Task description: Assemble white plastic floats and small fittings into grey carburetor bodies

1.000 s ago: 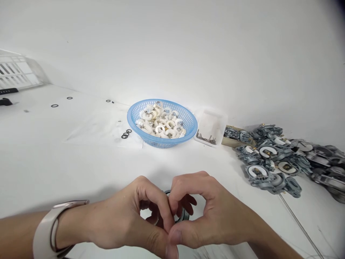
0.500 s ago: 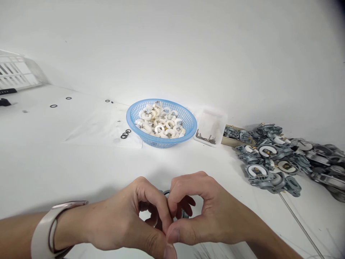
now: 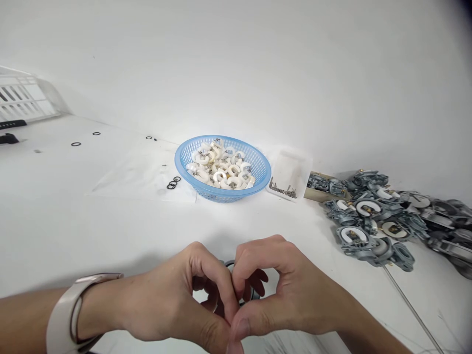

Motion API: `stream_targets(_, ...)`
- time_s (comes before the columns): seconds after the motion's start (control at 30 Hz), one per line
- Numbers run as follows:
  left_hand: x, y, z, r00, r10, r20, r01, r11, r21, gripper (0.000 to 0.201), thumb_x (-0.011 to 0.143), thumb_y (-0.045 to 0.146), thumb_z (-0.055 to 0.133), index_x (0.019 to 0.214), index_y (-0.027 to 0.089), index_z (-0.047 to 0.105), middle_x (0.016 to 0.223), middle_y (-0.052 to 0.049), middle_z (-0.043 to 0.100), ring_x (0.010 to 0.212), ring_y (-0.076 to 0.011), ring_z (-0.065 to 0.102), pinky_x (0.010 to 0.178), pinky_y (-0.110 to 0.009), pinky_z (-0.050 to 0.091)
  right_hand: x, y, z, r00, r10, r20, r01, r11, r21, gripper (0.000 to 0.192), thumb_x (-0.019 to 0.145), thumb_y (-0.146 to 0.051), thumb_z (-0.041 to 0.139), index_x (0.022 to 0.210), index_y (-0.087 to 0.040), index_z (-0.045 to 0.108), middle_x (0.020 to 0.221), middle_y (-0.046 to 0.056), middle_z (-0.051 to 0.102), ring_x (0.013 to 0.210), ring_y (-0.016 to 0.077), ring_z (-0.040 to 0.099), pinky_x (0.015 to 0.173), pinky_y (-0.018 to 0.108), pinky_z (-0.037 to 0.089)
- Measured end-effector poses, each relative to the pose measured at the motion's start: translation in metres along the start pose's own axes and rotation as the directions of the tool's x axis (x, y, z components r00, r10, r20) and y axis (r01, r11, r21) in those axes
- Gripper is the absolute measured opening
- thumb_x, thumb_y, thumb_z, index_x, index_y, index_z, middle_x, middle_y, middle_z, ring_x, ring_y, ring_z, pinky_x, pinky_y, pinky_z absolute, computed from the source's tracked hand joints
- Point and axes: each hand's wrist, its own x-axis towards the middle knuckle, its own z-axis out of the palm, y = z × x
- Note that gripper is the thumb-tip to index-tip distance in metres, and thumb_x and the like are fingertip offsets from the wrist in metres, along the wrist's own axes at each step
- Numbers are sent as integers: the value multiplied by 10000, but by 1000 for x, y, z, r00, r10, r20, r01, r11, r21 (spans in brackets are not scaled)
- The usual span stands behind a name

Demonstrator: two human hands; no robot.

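Observation:
My left hand (image 3: 184,295), with a pale watch band (image 3: 62,322) on its wrist, meets my right hand (image 3: 283,290) low in the middle of the view. Both hands are closed, thumbs and index fingers pinched together. Behind the fingers, small parts of a grey metal carburetor body (image 3: 229,264) with a dark ring edge show; most of it is hidden. The left fingers curl around it. Whatever lies between the pinched fingertips is too covered to make out.
Ahead stands a blue basket (image 3: 184,172) of white floats. Beside it are a clear tray (image 3: 291,167) of metal pins and a pile of carburetors (image 3: 368,216). Black O-rings (image 3: 171,185) lie left. A thin rod (image 3: 413,307) lies at right; a white crate (image 3: 29,96) is far left.
The whole view has shifted slightly, so the things on the table appear a little further right. The thumbs have moved slightly at the pinch; both hands keep nearly the same pose.

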Motion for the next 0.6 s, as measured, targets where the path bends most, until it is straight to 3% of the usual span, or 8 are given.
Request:
stream_targets(0.2, 0, 3, 0, 1000, 1, 16, -2, 997, 78, 192, 768, 276, 1004, 728, 179, 844, 714, -28, 757, 585, -102, 510, 588, -269, 392, 1, 3, 0, 999, -54, 3, 54, 998, 17, 506, 758, -642, 982, 771, -192, 752, 701, -34, 644, 605, 96, 522, 561, 247, 415)
stream_targets(0.6, -1, 3, 1, 999, -33, -15, 33, 999, 18, 255, 647, 293, 1081, 721, 190, 860, 705, -32, 785, 582, -110, 551, 589, -263, 408, 0, 2, 1, 999, -35, -6, 35, 999, 14, 498, 744, -634, 993, 753, -198, 752, 695, -38, 643, 600, 98, 509, 554, 251, 411)
